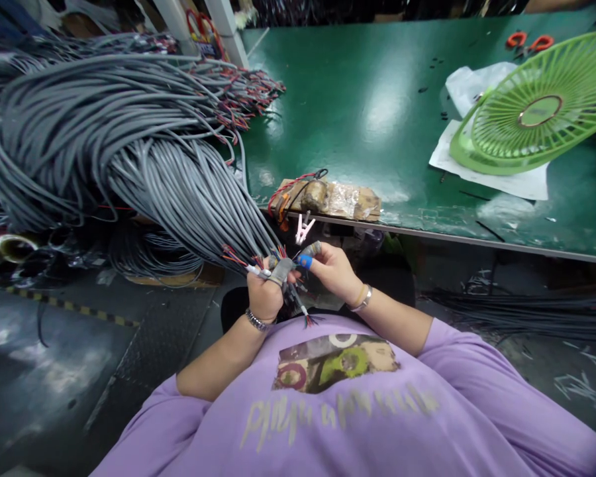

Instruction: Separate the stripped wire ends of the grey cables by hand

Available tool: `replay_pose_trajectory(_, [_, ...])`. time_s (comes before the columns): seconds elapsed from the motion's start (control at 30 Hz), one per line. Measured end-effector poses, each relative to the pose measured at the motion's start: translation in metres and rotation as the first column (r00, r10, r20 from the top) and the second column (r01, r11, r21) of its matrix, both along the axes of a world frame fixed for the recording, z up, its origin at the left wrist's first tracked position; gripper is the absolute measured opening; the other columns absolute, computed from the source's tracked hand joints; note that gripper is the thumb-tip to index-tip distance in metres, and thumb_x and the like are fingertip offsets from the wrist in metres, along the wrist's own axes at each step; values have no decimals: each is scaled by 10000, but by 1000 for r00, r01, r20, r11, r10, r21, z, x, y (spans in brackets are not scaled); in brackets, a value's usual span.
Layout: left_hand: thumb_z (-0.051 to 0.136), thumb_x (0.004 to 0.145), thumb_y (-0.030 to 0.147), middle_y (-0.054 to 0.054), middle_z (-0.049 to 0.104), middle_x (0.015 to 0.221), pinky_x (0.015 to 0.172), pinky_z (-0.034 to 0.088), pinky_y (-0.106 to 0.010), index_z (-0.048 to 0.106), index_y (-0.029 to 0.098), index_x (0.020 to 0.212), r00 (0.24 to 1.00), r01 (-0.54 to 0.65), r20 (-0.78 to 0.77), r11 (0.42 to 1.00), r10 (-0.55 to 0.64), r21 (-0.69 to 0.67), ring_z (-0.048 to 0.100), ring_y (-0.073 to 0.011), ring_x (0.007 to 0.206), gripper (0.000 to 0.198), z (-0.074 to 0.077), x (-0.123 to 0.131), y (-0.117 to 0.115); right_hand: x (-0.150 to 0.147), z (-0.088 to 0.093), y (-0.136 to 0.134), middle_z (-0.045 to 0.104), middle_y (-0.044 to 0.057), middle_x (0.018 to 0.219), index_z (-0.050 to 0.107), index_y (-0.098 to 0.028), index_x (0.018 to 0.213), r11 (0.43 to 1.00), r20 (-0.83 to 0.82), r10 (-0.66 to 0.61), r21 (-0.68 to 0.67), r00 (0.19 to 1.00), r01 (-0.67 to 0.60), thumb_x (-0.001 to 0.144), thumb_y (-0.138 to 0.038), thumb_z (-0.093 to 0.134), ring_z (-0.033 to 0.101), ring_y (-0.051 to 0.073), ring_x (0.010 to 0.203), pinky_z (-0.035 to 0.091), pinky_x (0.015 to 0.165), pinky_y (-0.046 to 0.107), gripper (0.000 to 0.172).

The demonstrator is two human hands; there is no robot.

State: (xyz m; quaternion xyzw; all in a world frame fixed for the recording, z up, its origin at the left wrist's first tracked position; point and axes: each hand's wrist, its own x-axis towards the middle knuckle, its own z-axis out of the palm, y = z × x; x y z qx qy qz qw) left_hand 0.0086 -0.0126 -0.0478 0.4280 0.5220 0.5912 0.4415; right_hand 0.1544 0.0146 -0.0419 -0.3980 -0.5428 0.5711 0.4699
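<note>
A thick bundle of grey cables (144, 152) runs from the upper left down to my hands, each cable ending in bared red and dark wires. My left hand (264, 291) is closed around the cable ends, its fingertips wrapped in tape. Close beside it, my right hand (332, 270) pinches one cable tip, with blue and grey tape on its fingers. A short cable end with coloured wires (305, 317) hangs below my hands. Both wrists carry bracelets.
A green table (377, 106) lies ahead. At its near edge sits a taped brown block with red and black wires (328, 197) and a white clip (302, 228). A green fan grille (531, 109) on white paper and orange scissors (529, 43) are at the far right.
</note>
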Motion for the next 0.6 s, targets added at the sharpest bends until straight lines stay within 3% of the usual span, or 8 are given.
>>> replay_pose_trajectory(0.07, [717,765,373,6,594,485,467,434,-209,571,166,526,1000,-5,-8,1000,5,-7,514,-85,397,348,0,-1,1,3,2,-4,609,21,706,605,-184,757,975,191,-95,216,977,52,819,-385,638,521,135,642,424,620,278,213])
replay_pose_trajectory(0.13, [711,778,374,7,592,491,476,435,-212,583,169,531,999,22,-30,1000,-21,12,520,-88,418,346,1,-2,2,8,5,-5,606,38,731,612,-190,753,905,334,-190,425,923,33,843,-314,604,522,152,687,420,671,299,153])
replay_pose_trajectory(0.23, [693,799,373,-8,605,515,517,460,-223,614,171,539,985,143,-100,989,-138,49,576,-112,497,338,6,-2,2,14,10,-1,610,51,759,606,-190,746,847,391,-219,531,894,-25,835,-278,595,528,168,736,420,725,319,126])
replay_pose_trajectory(0.33, [688,808,362,-23,624,526,539,479,-233,627,168,537,954,254,-170,967,-246,26,589,-120,509,339,11,-4,1,16,11,5,594,27,725,598,-181,749,920,316,-120,391,941,-14,823,-305,609,506,140,666,414,652,289,145])
replay_pose_trajectory(0.4, [697,804,353,-30,637,537,540,481,-234,638,166,552,936,301,-194,954,-295,1,609,-128,522,320,11,-6,0,15,9,10,580,4,690,585,-173,744,976,195,11,211,981,-53,797,-347,636,488,118,620,411,613,270,189])
replay_pose_trajectory(0.47, [702,798,357,-38,644,548,535,482,-236,639,163,557,928,330,-179,944,-327,-13,633,-141,543,316,9,-8,-1,14,6,13,567,-15,658,571,-167,724,992,60,118,31,991,-120,740,-386,685,477,105,600,411,597,258,247])
replay_pose_trajectory(0.53, [716,780,371,-38,634,533,523,483,-239,625,163,544,940,324,-106,946,-323,-16,646,-154,547,329,6,-9,-1,14,3,17,542,-34,617,559,-165,693,985,-46,121,-117,992,-126,668,-407,737,446,87,567,381,552,235,302])
replay_pose_trajectory(0.6, [729,762,377,-26,609,498,516,490,-245,617,166,545,957,289,0,957,-289,-12,652,-164,541,323,5,-8,-2,14,-2,21,487,-60,565,532,-168,657,970,-121,40,-232,992,-67,612,-418,775,383,63,517,321,498,212,352])
